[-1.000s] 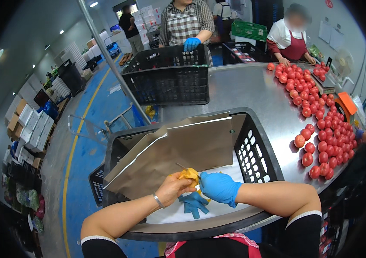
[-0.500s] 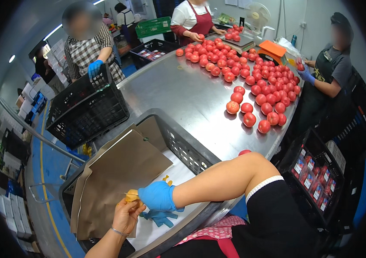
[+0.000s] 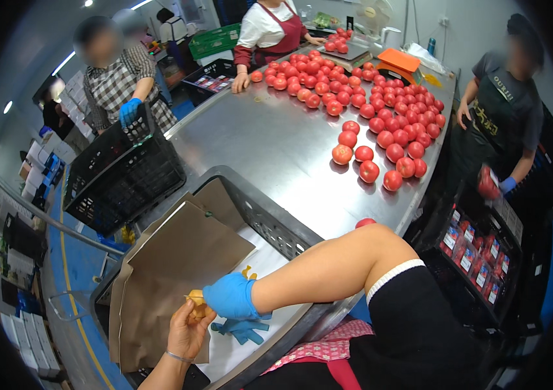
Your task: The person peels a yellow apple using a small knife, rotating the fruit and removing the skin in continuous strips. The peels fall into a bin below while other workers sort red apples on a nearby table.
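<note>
My bare left hand (image 3: 187, 330), with a bracelet at the wrist, pinches a small yellow-orange lump (image 3: 196, 305) whose kind I cannot make out. A thin pale strip sticks out beside the lump. My right hand (image 3: 231, 296), in a blue glove, is closed against the lump's other side; its fingertips are hidden. Both hands are over a black plastic crate (image 3: 260, 211) lined with brown cardboard (image 3: 179, 260) and white paper. Below my right hand, a loose blue glove (image 3: 243, 331) lies on the paper. Small yellow pieces (image 3: 246, 271) show just above my right wrist.
Many tomatoes (image 3: 387, 123) cover the far right of the steel table (image 3: 224, 130), near an orange-topped scale (image 3: 398, 62). A co-worker holds another black crate (image 3: 127, 175) at left. Packed tomatoes fill a crate (image 3: 475, 257) at right, beside another co-worker. A third person stands behind the table.
The co-worker at right has lowered a tomato pack toward the crate of packs. The person behind the table now rests a hand on its edge. My hands stay together at the yellow-orange lump.
</note>
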`<move>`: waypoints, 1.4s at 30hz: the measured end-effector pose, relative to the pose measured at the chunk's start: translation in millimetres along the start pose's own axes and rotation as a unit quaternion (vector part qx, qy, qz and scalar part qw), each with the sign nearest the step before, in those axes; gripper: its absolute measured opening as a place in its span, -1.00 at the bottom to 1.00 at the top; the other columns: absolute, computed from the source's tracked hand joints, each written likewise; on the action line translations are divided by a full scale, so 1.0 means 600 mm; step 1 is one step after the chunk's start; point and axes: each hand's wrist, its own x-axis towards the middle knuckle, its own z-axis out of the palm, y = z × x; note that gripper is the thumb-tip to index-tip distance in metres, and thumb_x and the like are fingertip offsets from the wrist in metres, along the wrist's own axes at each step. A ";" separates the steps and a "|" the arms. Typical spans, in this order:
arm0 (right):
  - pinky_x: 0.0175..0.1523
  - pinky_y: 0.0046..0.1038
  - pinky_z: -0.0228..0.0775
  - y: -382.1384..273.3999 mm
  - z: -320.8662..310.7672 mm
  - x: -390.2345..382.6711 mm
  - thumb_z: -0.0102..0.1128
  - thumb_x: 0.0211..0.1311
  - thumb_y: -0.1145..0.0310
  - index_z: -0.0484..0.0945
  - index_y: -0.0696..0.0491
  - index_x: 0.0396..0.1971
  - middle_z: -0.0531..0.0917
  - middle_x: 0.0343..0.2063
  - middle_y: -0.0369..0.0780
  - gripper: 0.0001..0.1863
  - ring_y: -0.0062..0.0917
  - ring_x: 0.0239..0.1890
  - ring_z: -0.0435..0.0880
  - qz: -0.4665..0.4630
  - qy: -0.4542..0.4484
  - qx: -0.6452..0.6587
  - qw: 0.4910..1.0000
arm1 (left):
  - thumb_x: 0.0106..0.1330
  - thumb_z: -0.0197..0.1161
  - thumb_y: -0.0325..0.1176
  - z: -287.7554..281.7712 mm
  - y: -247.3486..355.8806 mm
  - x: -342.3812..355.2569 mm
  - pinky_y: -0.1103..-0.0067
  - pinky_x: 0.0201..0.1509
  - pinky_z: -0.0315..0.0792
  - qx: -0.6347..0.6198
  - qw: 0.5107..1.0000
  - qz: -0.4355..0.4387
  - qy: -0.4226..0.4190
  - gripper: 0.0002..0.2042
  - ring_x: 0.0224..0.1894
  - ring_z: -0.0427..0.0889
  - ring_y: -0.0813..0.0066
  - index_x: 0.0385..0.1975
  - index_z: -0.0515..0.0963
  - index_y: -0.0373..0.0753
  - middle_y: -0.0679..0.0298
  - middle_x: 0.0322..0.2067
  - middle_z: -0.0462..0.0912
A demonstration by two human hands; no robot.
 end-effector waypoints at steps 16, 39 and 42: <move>-0.25 -0.29 0.47 0.005 -0.001 0.008 0.08 0.05 0.28 0.57 0.13 -0.31 0.64 -0.42 -0.08 -0.73 -0.23 -0.35 0.65 -0.022 -0.064 -0.041 0.997 | 0.23 0.08 -0.29 0.000 -0.009 0.002 0.47 -0.11 0.55 0.014 1.000 -0.010 0.014 -0.70 -0.10 0.55 0.35 -0.12 0.42 -0.33 0.18 -0.14 0.54; -0.28 -0.29 0.49 0.003 -0.001 0.009 0.09 0.04 0.30 0.57 0.16 -0.32 0.64 -0.44 -0.06 -0.73 -0.23 -0.37 0.66 -0.029 -0.072 -0.062 0.995 | 0.18 0.08 -0.30 -0.005 -0.008 0.003 0.46 -0.13 0.55 -0.002 1.000 -0.013 0.015 -0.69 -0.13 0.55 0.33 -0.14 0.42 -0.34 0.16 -0.18 0.54; -0.30 -0.29 0.49 -0.001 -0.004 0.007 0.08 0.04 0.31 0.57 0.16 -0.33 0.65 -0.45 -0.07 -0.74 -0.23 -0.38 0.66 -0.016 -0.059 -0.059 0.996 | 0.17 0.08 -0.30 -0.005 -0.007 0.003 0.46 -0.14 0.56 -0.007 1.000 -0.011 0.013 -0.69 -0.13 0.55 0.33 -0.14 0.42 -0.34 0.16 -0.17 0.54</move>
